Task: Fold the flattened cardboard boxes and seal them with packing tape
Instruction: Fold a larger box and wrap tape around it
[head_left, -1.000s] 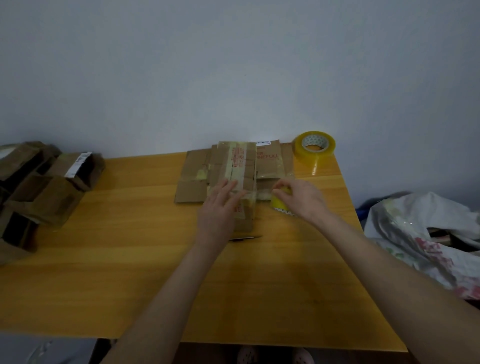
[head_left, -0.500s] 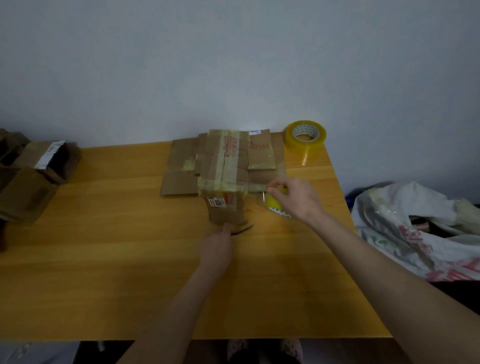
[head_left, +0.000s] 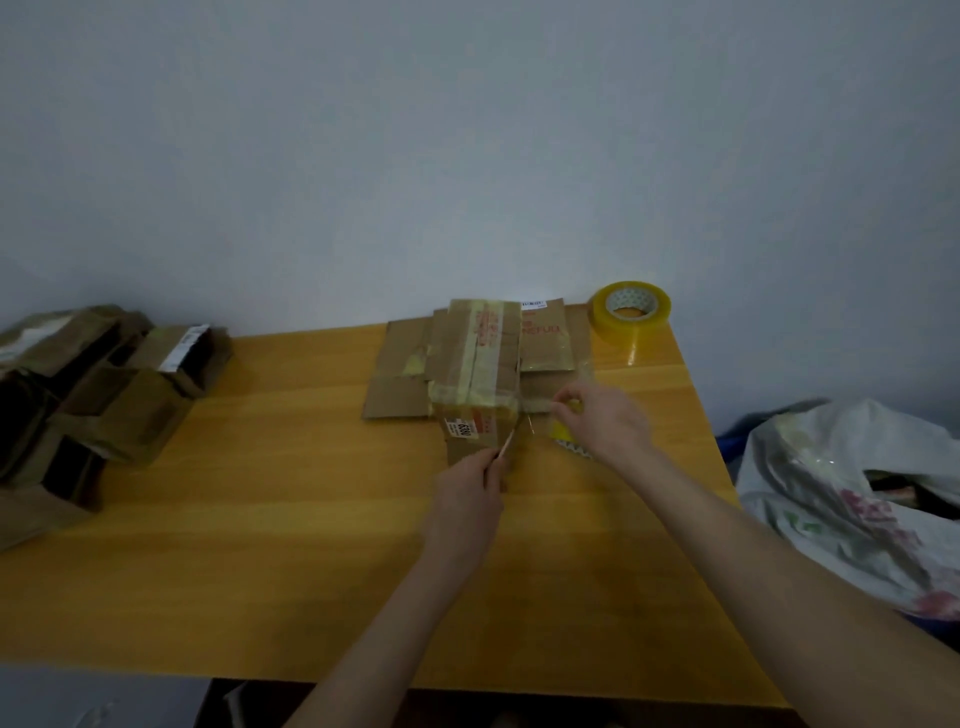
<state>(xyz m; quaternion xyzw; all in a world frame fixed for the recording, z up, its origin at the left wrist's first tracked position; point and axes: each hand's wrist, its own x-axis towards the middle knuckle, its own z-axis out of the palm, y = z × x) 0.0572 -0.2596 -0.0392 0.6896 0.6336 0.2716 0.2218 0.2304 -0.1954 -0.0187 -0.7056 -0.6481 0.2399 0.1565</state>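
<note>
Cardboard box (head_left: 480, 364) lies just beyond both grips: your left hand (head_left: 467, 499) pinches a thin blade (head_left: 506, 444) at its corner, and your right hand (head_left: 602, 421) clutches the tape roll (head_left: 562, 430) beside it.

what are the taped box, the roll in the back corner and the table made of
Box: brown cardboard, matte, with creased flaps and glossy tape strips over it. Roll: clear yellowish plastic tape, shiny, on a pale core, probably card. Table: wood or wood-look laminate, smooth orange-yellow with grain lines, slight sheen.
</note>
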